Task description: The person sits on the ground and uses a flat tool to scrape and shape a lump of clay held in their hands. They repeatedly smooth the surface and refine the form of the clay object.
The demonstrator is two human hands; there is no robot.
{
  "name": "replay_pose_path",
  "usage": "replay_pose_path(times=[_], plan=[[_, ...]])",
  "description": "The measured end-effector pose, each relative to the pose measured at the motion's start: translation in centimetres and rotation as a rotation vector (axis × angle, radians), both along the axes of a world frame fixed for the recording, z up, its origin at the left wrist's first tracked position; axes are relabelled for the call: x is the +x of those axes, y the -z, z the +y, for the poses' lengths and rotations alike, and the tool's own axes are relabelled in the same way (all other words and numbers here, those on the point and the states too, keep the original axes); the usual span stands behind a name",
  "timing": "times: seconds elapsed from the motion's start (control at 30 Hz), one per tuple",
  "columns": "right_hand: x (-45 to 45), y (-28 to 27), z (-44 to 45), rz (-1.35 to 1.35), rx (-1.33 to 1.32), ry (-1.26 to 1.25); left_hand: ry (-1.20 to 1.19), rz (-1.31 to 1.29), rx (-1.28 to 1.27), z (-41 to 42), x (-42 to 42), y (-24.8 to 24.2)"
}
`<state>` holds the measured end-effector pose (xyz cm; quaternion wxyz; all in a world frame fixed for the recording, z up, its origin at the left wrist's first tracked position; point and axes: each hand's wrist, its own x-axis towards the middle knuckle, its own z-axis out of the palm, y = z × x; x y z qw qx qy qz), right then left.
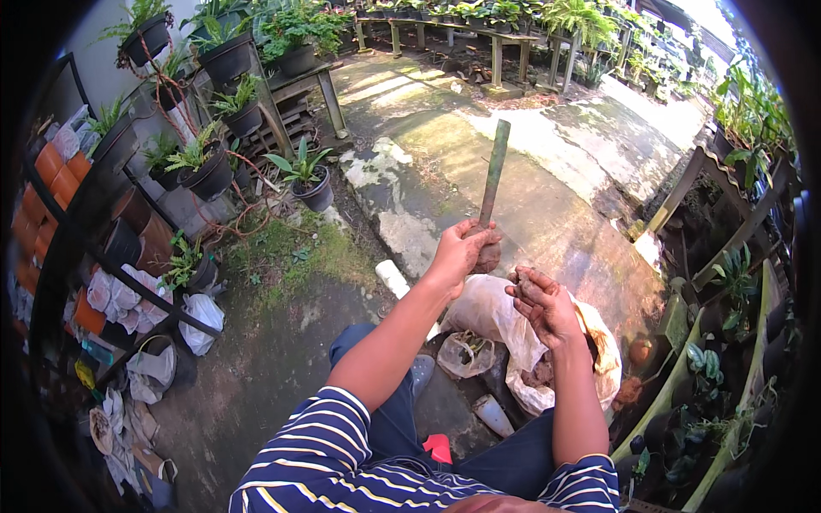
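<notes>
A thick green plant stem [496,170] stands upright with a ball of brown soil [487,256] around its lower end. My left hand [463,250] grips it there, fingers wrapped about the soil and stem base. Just to the right and slightly lower, my right hand [545,304] holds a lump of moist soil [530,290] in its fingertips, apart from the ball. Beneath my hands, a whitish plastic sack [484,304] lies open with brown soil [541,374] inside. A small clear plastic bag [467,356] with green plant pieces sits left of the sack's mouth.
A white cylindrical object [392,277] lies beside my left forearm. A pale cup-like container [492,415] and a red object [438,447] are near my legs. Potted plants [312,187] stand ahead left, a shelf of orange pots [48,163] at far left, and plant benches [449,24] at the back.
</notes>
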<state>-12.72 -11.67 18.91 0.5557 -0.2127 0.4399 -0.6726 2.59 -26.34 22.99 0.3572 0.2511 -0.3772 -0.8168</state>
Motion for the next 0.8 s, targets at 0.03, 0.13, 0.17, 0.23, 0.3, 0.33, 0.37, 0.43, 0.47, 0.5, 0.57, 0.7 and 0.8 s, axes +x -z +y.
replay_pose_path(times=[0.03,0.13,0.17,0.23,0.3,0.33,0.37,0.43,0.47,0.5,0.57,0.7,0.8], plan=[[-0.2,0.2,0.3,0.009,0.023,-0.019,0.006,-0.003,-0.005,-0.1,-0.2,0.1],[-0.4,1.0,0.4,-0.016,-0.039,0.004,0.012,-0.026,-0.014,0.1,-0.6,0.3],[-0.3,1.1,0.3,-0.021,-0.055,0.010,0.010,-0.049,-0.017,0.3,-0.8,0.2],[0.1,0.4,0.1,0.031,-0.054,-0.006,0.040,-0.092,-0.061,0.2,-0.6,0.5],[0.4,0.4,0.0,0.085,-0.045,-0.004,0.115,-0.134,-0.137,-0.5,-0.2,1.7],[0.5,0.3,-0.1,0.111,-0.049,0.004,0.114,-0.136,-0.134,-0.7,-0.2,1.8],[0.7,0.2,-0.3,0.137,-0.053,0.012,0.113,-0.139,-0.130,-0.8,-0.2,1.9],[0.9,0.2,-0.3,0.182,-0.039,0.039,0.102,-0.100,-0.095,-0.5,-0.3,2.0],[0.9,0.0,-0.5,0.201,-0.031,0.053,0.085,-0.060,-0.071,-0.4,-0.4,1.9],[1.0,-0.1,-0.6,0.220,-0.022,0.071,0.071,-0.020,-0.047,-0.2,-0.6,1.5],[1.1,0.0,-0.6,0.186,-0.046,0.107,0.039,-0.073,-0.054,0.3,-0.5,0.9],[0.8,0.2,-0.6,0.047,-0.112,0.111,0.016,-0.117,-0.075,0.6,-0.5,0.7],[0.6,0.2,-0.4,-0.101,-0.131,0.113,0.035,-0.117,-0.079,0.7,-0.6,1.0]])
